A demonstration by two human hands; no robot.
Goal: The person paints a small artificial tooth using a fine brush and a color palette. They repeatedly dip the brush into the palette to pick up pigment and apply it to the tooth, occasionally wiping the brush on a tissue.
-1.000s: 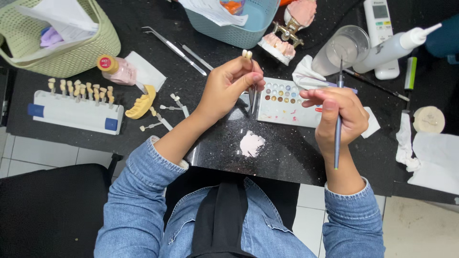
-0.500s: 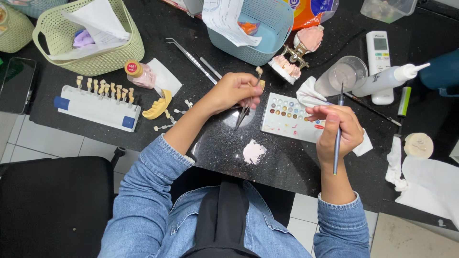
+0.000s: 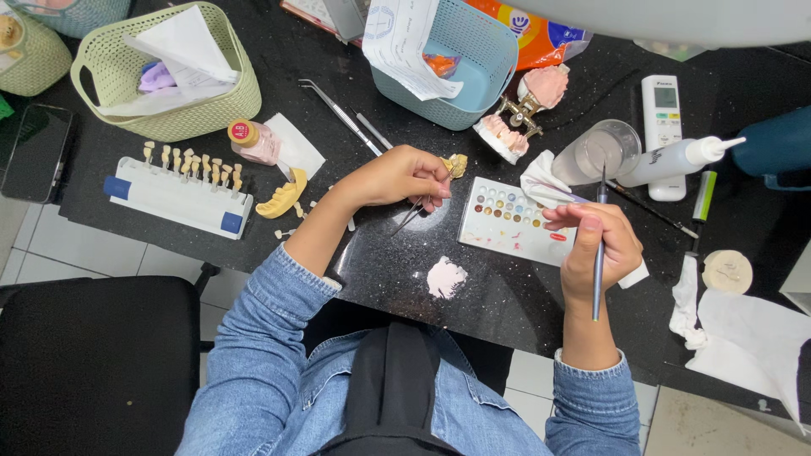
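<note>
Over the black worktop, I noted left hand (image 3: 397,177) pinched shut on tweezers (image 3: 411,215) bearing a small tooth piece (image 3: 457,165), right hand (image 3: 596,245) closed round a thin brush (image 3: 598,253), colour palette (image 3: 515,221) between them.

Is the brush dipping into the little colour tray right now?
No, the right hand holds the brush upright beside the colour tray, its tip up near the clear cup.

You've got a black table (image 3: 524,304), white tray (image 3: 517,224) w/ multicolour dots, pale-green basket (image 3: 110,63), blue basket (image 3: 481,51), denim-blue sleeves.
</note>
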